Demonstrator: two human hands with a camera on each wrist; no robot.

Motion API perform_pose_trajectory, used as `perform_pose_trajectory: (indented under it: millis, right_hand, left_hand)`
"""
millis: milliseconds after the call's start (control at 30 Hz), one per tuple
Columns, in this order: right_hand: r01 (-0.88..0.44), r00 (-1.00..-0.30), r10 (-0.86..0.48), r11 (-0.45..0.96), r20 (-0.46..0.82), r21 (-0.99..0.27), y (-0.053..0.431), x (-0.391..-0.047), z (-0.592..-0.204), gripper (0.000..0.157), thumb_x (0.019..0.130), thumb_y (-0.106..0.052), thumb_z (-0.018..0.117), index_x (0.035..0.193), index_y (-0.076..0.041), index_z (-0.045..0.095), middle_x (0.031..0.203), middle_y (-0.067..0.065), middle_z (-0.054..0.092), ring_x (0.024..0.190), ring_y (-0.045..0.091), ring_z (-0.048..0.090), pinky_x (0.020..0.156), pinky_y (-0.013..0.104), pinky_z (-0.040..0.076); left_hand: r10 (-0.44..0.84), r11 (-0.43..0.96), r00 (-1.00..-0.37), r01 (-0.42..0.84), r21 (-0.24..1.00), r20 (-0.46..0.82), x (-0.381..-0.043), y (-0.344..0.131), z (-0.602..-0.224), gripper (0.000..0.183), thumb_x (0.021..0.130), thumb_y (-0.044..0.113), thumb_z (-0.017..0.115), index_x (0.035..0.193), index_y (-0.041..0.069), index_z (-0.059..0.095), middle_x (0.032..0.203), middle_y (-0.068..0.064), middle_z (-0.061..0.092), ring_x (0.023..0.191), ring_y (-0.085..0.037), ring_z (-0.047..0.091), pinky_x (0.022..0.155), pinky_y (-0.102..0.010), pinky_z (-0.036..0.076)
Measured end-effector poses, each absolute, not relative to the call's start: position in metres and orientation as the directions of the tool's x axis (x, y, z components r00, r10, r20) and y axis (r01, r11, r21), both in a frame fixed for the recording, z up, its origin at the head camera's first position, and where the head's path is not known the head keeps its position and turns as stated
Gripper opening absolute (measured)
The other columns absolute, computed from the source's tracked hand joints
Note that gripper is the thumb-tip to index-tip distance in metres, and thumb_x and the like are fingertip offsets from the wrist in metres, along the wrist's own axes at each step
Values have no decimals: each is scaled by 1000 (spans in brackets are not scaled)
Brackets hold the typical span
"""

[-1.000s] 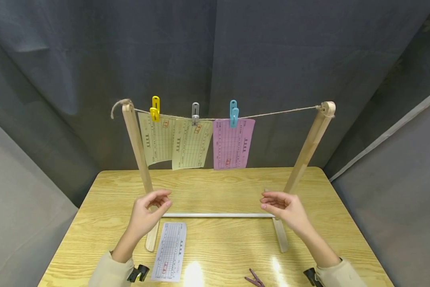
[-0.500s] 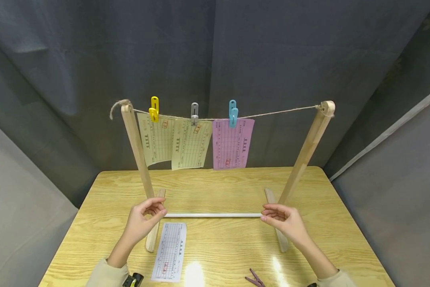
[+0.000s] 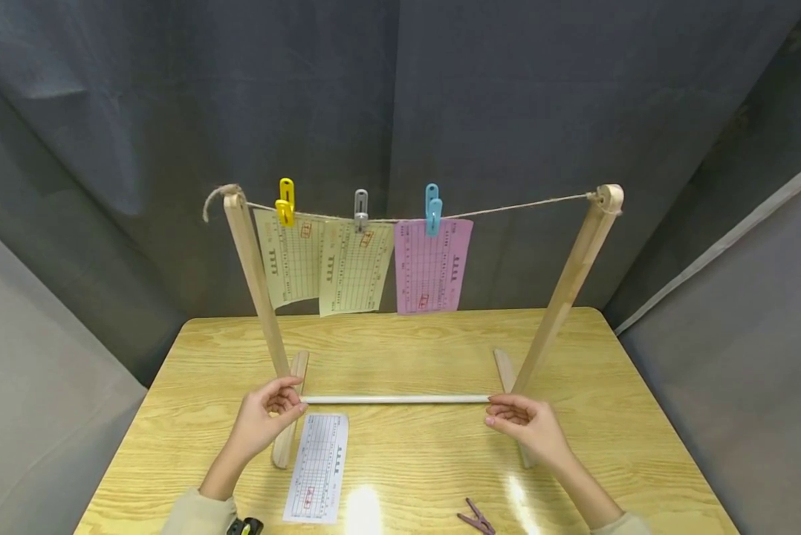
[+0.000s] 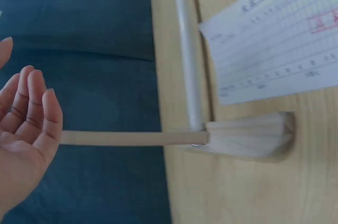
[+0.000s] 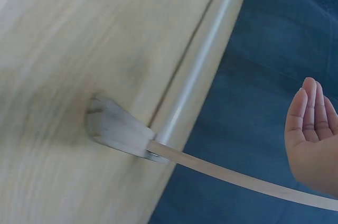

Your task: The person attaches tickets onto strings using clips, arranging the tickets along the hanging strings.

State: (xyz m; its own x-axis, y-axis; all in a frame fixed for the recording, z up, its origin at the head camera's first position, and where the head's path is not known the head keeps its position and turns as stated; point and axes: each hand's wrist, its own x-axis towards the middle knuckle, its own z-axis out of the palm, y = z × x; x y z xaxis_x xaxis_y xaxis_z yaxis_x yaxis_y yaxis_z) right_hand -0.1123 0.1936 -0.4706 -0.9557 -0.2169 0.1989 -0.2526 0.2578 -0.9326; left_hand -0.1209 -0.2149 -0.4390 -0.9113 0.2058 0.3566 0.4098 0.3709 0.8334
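My left hand (image 3: pixel 261 423) hovers by the foot of the left wooden post (image 3: pixel 256 282), loosely curled with nothing in it. Near the right post (image 3: pixel 568 290), my right hand (image 3: pixel 531 429) has the same loose bend and holds nothing. Both wrist views show the fingers apart from the frame. A white printed slip (image 3: pixel 316 468) lies on the table beside my left hand. Below and left of my right hand is a purple clothespin (image 3: pixel 476 517). On the string, a yellow clip (image 3: pixel 285 202) and a grey clip (image 3: pixel 361 211) hold yellow-green slips (image 3: pixel 355 271); a blue clip (image 3: pixel 433 209) holds a pink slip (image 3: pixel 432 267).
A twine string (image 3: pixel 521 206) runs between the post tops. A white rod (image 3: pixel 400 400) joins the posts low down, close to both hands. The wooden table (image 3: pixel 608 446) backs onto a dark curtain (image 3: pixel 507 111), with grey panels at both sides.
Both hands have sunk lower in the head view, still empty. The left has also shifted slightly left. The slips and clips hang as before; the view has tilted slightly.
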Motion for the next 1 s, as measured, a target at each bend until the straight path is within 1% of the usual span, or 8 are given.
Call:
perform_pose_trajectory:
  millis: [100, 267, 467, 600, 700, 767, 900, 1000]
  right_hand:
    - [-233, -959, -221, 264, 176, -936, 195, -110, -480, 31, 77, -1, 68, 101, 15, 57, 86, 23, 63, 72, 10, 62, 63, 22, 52]
    - [-170, -969, -222, 299, 105, -939, 197, -105, -496, 36, 77, -6, 70, 104, 13, 58, 89, 20, 63, 73, 9, 60, 64, 21, 51]
    - [-166, -964, -255, 345, 78, -924, 197, -94, -515, 39, 77, -10, 72, 106, 10, 58, 90, 18, 61, 72, 9, 57, 64, 22, 51]
    - [-151, -966, -254, 377, 55, -914, 197, -88, -529, 41, 76, -13, 73, 106, 10, 58, 89, 15, 59, 72, 8, 55, 63, 21, 49]
    - [-139, -967, -253, 405, 35, -904, 197, -83, -540, 43, 74, -15, 74, 107, 9, 58, 87, 13, 57, 72, 12, 52, 63, 21, 48]
    - [-127, -966, -257, 418, 17, -899, 196, -80, -547, 45, 73, -16, 74, 108, 8, 58, 87, 12, 55, 74, 16, 50, 64, 22, 47]
    - [-131, -961, -275, 426, 10, -895, 197, -74, -556, 48, 73, -17, 74, 111, 7, 57, 89, 11, 53, 78, 17, 46, 64, 21, 44]
    - [-174, -958, -283, 427, 51, -888, 197, -70, -561, 49, 72, -16, 75, 112, 7, 57, 92, 11, 54, 79, 15, 45, 61, 21, 43]
  left_hand:
    - [214, 356, -923, 378, 855, 319, -122, -219, -448, 36, 71, -13, 68, 105, -13, 56, 72, -15, 56, 61, -11, 52, 54, -23, 47]
    - [209, 350, -952, 287, 892, 225, -124, -225, -461, 41, 71, -10, 70, 109, -13, 55, 71, -15, 54, 61, -11, 50, 55, -22, 46]
    - [209, 381, -965, 231, 895, 160, -126, -231, -476, 48, 70, -7, 72, 114, -12, 53, 70, -20, 50, 58, -9, 43, 50, -19, 40]
    - [225, 411, -967, 209, 887, 123, -129, -233, -485, 53, 70, -6, 72, 118, -11, 50, 67, -13, 50, 56, -7, 41, 48, -18, 37]
    - [239, 419, -968, 172, 891, 74, -132, -235, -493, 58, 71, -4, 72, 123, -11, 46, 67, -6, 51, 55, -7, 43, 48, -18, 39]
    - [253, 421, -967, 144, 896, 36, -133, -236, -497, 62, 71, -4, 72, 125, -11, 43, 67, -4, 52, 55, -8, 44, 48, -18, 40]
    - [288, 420, -958, 110, 901, -17, -135, -236, -502, 64, 72, -4, 71, 128, -12, 39, 68, -8, 53, 55, -9, 46, 48, -18, 40]
    - [302, 425, -952, 94, 900, -43, -136, -235, -504, 64, 73, -4, 70, 128, -13, 38, 69, -12, 54, 54, -9, 46, 47, -17, 40]
